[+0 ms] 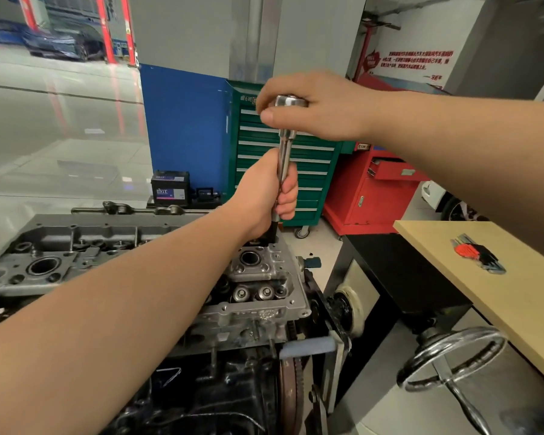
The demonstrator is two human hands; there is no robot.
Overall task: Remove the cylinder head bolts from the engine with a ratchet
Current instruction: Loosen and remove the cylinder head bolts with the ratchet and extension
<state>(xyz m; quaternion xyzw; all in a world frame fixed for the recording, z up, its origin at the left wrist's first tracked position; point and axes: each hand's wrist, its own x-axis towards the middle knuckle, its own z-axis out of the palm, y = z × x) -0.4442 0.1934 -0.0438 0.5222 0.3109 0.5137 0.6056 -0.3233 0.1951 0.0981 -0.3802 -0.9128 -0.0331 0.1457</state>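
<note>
Chrome ratchet (291, 102) upright (both hands (266, 196) gripping) near engine (264, 306) edge.

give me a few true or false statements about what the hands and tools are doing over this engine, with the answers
1. The left hand grips the upright extension bar. True.
2. The right hand rests flat on the wooden table. False: it holds the ratchet head at the top of the bar.
3. A set of hex keys lies on the wooden table. True.
4. The tool stands over the near left corner of the cylinder head. False: its lower end meets the cylinder head at the far right end.
5. The green tool cabinet has a drawer pulled open. False: its drawers look closed; the red cabinet has one open.
</note>
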